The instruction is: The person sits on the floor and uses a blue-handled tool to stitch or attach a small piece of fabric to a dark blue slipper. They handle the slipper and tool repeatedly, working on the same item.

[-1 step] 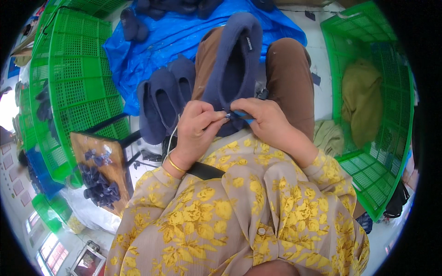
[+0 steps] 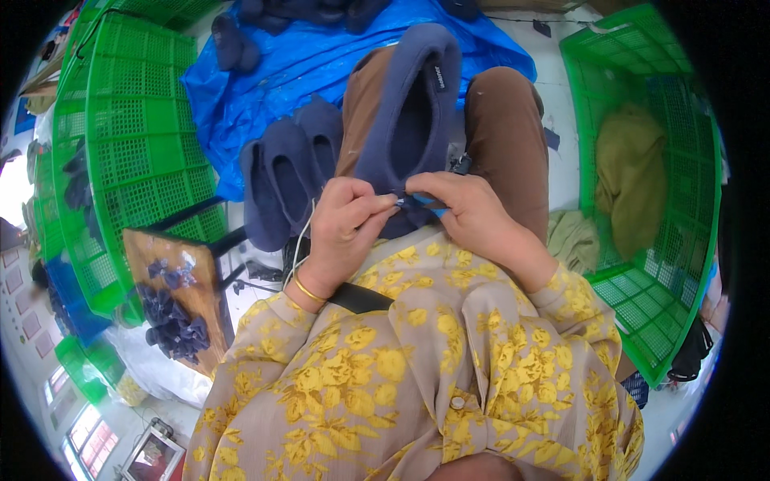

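A dark blue felt slipper (image 2: 449, 96) stands sole-down between my knees, its opening facing up and its near end at my hands. At that end my left hand (image 2: 349, 220) pinches thumb and forefinger together around a small dark piece too tiny to name. My right hand (image 2: 469, 204) is closed right beside it, thumb against the slipper's near edge. A strip of bright blue shows under its fingers, but what it belongs to is hidden. The fingertips of both hands nearly meet.
Several like slippers (image 2: 289, 176) lean by my left thigh. A wooden stool (image 2: 204, 276) at left bears dark fabric bows (image 2: 172, 325). Green crates stand at left (image 2: 144, 128) and right (image 2: 642, 313), the right one holding olive cloth (image 2: 630, 176). Beyond my knees lies blue sheeting (image 2: 313, 60).
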Action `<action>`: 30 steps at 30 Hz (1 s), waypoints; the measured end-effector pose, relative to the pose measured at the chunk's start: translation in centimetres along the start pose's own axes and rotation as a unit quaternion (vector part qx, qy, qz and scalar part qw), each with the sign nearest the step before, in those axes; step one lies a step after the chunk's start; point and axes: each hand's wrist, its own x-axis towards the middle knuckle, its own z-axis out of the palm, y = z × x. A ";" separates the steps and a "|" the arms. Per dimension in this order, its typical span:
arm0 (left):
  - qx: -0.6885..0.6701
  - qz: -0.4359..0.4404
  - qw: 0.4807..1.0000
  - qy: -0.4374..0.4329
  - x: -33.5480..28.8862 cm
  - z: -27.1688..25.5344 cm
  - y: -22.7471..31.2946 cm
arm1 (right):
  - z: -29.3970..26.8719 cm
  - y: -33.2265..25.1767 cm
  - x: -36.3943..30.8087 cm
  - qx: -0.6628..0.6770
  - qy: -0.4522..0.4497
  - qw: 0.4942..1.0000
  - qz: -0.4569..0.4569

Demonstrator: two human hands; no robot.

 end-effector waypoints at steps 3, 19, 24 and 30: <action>-0.002 0.008 1.000 -0.003 0.0 -0.2 -0.1 | 0.0 0.1 -0.1 -0.017 -0.010 1.000 -0.003; -0.003 0.006 1.000 0.026 -0.8 0.2 -0.1 | -1.0 -1.6 2.1 -0.170 -0.077 0.981 -0.055; 0.034 0.005 0.999 0.001 0.0 -0.4 0.4 | -0.2 -2.2 2.5 -0.215 0.095 0.953 -0.189; 0.021 0.005 1.000 -0.008 0.4 -0.3 0.5 | -3.7 -4.9 2.7 0.596 0.067 0.796 0.082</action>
